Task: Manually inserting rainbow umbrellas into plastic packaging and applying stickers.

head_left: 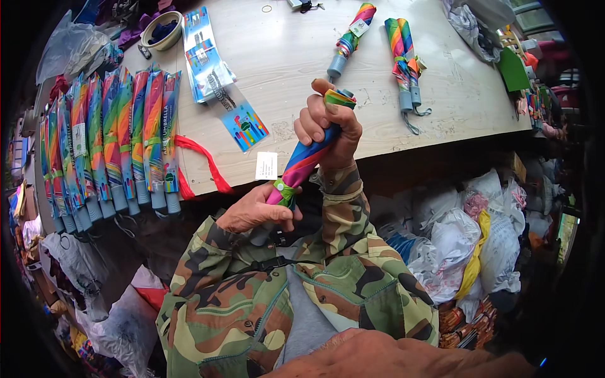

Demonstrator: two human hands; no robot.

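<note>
A folded rainbow umbrella is held at a slant in front of my chest, by the table's front edge. My left hand is closed round its lower part, by a green strap with a white snap. The lowest end is partly hidden behind that hand. My right hand wraps the upper end, where bunched colourful fabric sticks out above the fist. A white tag hangs beside the umbrella, just above my left hand. Two folded umbrellas lie together farther right, and another umbrella lies beyond my right hand.
A row of bagged rainbow umbrellas with grey handles lines the table's left edge. Printed blue cards, a red ribbon and a bowl lie nearby. Stuffed plastic bags are piled below the table at right.
</note>
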